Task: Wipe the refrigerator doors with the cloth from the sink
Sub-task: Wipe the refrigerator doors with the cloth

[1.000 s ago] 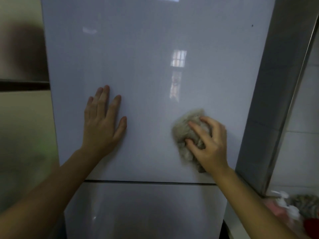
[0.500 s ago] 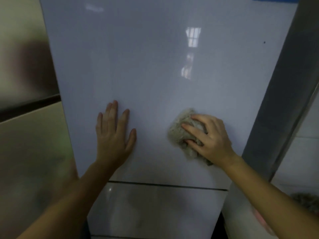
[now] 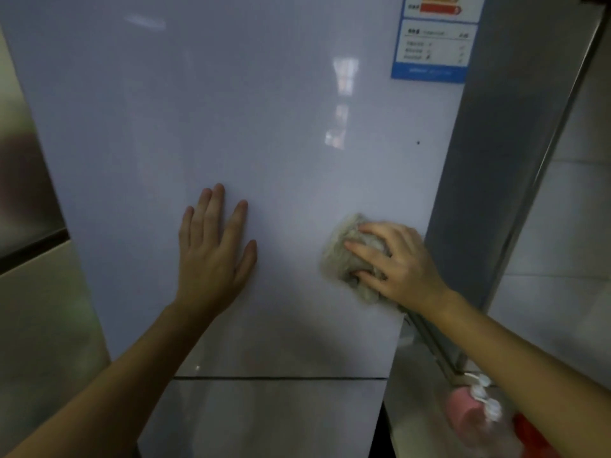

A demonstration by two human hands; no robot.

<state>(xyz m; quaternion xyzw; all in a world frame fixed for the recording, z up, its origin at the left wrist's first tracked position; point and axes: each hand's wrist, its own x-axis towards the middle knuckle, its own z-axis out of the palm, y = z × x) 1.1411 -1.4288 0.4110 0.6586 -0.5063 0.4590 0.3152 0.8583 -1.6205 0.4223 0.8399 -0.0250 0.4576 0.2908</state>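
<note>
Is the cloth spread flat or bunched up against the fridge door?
Bunched: the cloth is a crumpled wad under the right hand, fingers curled over it.

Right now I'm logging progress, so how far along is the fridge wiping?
Done: the cloth is fetched; the right hand grips it. In hand: it presses the cloth on the upper door near its right edge, while the left hand lies flat on that door. Left: the lower door, no hand on it; which areas are already wiped cannot be told.
</note>
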